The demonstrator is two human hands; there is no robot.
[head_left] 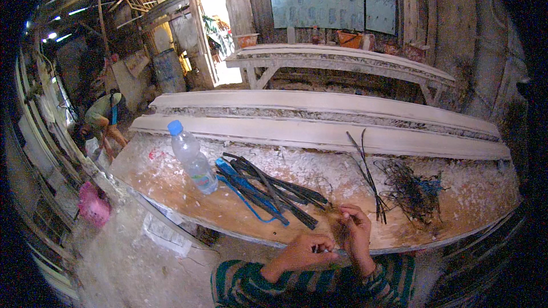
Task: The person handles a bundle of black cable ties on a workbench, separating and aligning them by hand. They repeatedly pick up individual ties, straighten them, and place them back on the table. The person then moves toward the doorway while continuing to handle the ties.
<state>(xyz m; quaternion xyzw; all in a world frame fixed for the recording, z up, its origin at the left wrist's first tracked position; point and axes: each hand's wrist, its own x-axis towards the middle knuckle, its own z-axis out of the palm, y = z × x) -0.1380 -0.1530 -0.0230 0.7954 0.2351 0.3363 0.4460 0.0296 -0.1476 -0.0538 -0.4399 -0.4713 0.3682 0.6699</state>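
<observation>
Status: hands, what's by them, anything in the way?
Left hand and right hand close together, fingers bent, grip unclear. Black strips just beyond left hand. Tangled black strands farther right; bottle farther left, apart from both hands.

What, if anything, the left hand [302, 251] pinches is too small to tell; brownish fibres [335, 225] at the right hand [357, 235] blur together. The striped sleeves [242, 285] run off the lower edge; the stooping person [103, 109] is too small for details
</observation>
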